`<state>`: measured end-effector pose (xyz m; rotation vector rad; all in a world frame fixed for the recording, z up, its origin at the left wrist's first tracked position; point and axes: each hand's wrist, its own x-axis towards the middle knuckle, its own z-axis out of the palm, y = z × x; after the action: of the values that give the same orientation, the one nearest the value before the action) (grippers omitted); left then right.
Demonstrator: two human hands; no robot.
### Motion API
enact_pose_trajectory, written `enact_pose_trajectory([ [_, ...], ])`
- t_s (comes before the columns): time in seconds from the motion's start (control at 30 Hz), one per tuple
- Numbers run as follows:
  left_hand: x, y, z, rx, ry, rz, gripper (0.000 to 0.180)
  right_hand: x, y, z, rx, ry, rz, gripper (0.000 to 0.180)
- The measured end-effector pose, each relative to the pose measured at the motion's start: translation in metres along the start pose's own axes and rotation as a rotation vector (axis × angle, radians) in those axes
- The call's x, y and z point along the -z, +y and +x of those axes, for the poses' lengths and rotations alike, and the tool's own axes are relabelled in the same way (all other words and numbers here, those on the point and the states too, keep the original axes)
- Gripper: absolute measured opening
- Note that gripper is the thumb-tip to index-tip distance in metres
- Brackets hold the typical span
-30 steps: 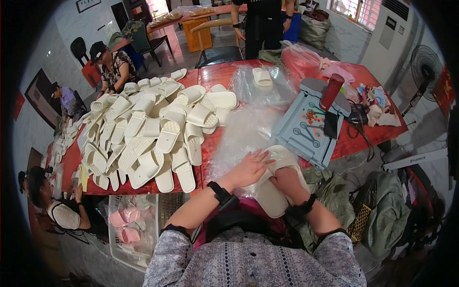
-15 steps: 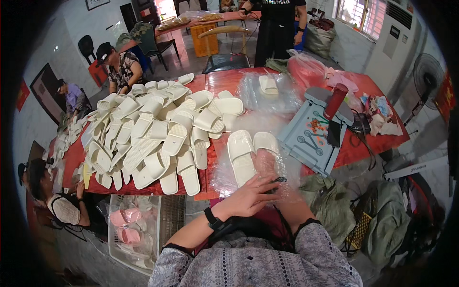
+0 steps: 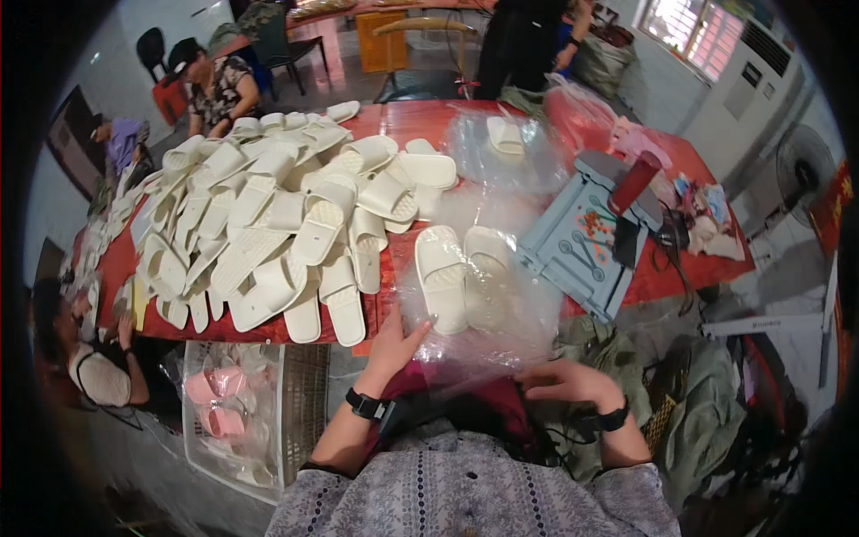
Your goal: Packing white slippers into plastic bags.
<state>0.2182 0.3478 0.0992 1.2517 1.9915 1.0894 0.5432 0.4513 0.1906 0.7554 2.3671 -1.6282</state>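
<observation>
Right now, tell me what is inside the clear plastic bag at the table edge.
The clear plastic bag holds a pair of cream slippers, side by side, soles down. The left hand grips its near edge; the right hand is at its lower corner. Crinkled plastic hides anything beneath them.

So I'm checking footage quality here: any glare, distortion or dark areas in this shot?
Head view: fisheye bends the red table edge and leaves a black rim around the frame; the window at top right is blown out; the clear bag over the slippers catches soft glare; both hands look fairly sharp.
</observation>
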Motion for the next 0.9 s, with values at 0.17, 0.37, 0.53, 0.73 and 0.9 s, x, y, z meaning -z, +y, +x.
enact_pose_trajectory([
  [0.17, -0.005, -0.014, 0.003, 0.172, -0.173, 0.100, 0.090, 0.020, -0.009, -0.053, -0.210, 0.584, -0.007, 0.026],
  [0.37, -0.004, -0.038, 0.011, 0.055, -0.305, -0.029, 0.088, 0.056, -0.021, -0.100, -0.235, 0.902, -0.194, 0.023],
  [0.53, 0.012, -0.049, 0.019, 0.081, -0.483, -0.107, 0.080, 0.103, -0.076, -0.150, -0.272, 1.147, -0.384, 0.024],
  [0.73, 0.015, -0.050, 0.024, 0.091, -0.429, -0.209, 0.075, 0.118, -0.187, -0.157, 0.015, 1.325, -0.366, 0.029],
  [0.9, 0.012, -0.070, 0.026, 0.142, -0.288, -0.172, 0.067, 0.080, -0.141, -0.049, 0.044, 1.080, -0.198, 0.020],
])
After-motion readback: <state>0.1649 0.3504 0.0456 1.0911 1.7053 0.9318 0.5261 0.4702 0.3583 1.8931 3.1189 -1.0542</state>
